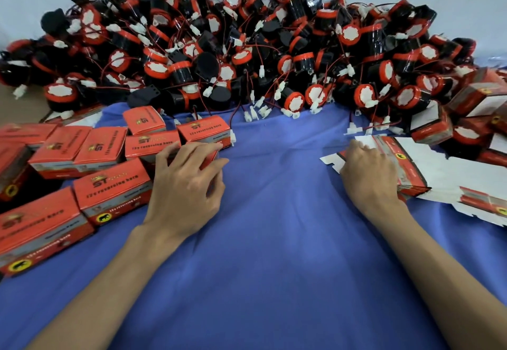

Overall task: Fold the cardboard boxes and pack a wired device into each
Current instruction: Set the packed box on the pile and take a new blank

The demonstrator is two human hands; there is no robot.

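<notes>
My left hand (186, 182) grips a closed red box (210, 157) among several packed red boxes (109, 187) on the left of the blue cloth (274, 240). My right hand (367, 174) lies on a stack of flat, unfolded red-and-white box blanks (408, 168) at the right, fingers curled at the stack's top edge. A big heap of black-and-red wired devices (247, 56) with white plugs fills the back, beyond both hands.
More folded boxes (477, 94) lie tipped at the far right against the heap. Loose white connectors (255, 113) and thin red wires trail onto the cloth's far edge. A pale wall rises behind the heap. Bare blue cloth lies between my forearms.
</notes>
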